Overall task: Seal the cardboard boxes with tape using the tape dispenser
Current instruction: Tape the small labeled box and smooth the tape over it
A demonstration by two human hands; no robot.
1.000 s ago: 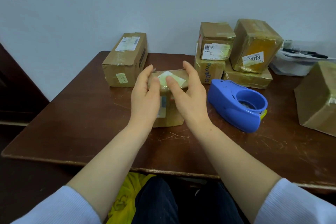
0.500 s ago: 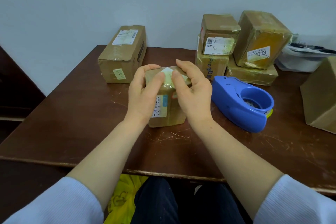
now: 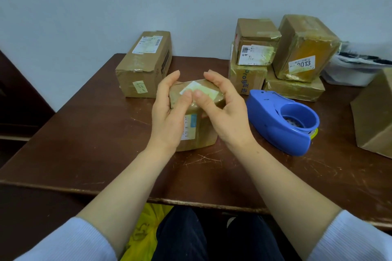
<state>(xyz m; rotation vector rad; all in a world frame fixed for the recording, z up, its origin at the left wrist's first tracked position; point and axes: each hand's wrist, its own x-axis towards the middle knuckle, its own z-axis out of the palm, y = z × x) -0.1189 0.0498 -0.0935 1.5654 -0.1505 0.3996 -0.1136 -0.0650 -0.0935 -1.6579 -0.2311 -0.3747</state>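
We see a small box point(image 3: 197, 133) standing upright near the middle of a brown table point(image 3: 84, 144), wrapped in shiny tape and bearing a pale label point(image 3: 200, 91) on its top face. Both hands grip it at the top. The left hand point(image 3: 169, 116) curls round the box's left side, its thumb laid over the top edge beside the label. The right hand point(image 3: 227, 112) curls round the right side, fingers hooked over the far edge and thumb pressed on the top, so that the two thumbs almost meet.

Just to the right of the right hand we find the blue tape dispenser point(image 3: 280, 121), resting on the table, with neither hand touching it. We cannot tell how much tape it carries.

Behind the small box, on the left, lies a long box point(image 3: 146, 65) against the wall point(image 3: 127, 6). At the back right we count a stack of four boxes: a flat box point(image 3: 294, 89) and a squat box point(image 3: 246, 78) underneath, a labelled box point(image 3: 254, 42) on top of the squat one, and a tilted box point(image 3: 305, 48) marked 2013 leaning on the flat one. A large box point(image 3: 375, 116) juts in at the right edge, and a white bag point(image 3: 352, 70) sits behind it.
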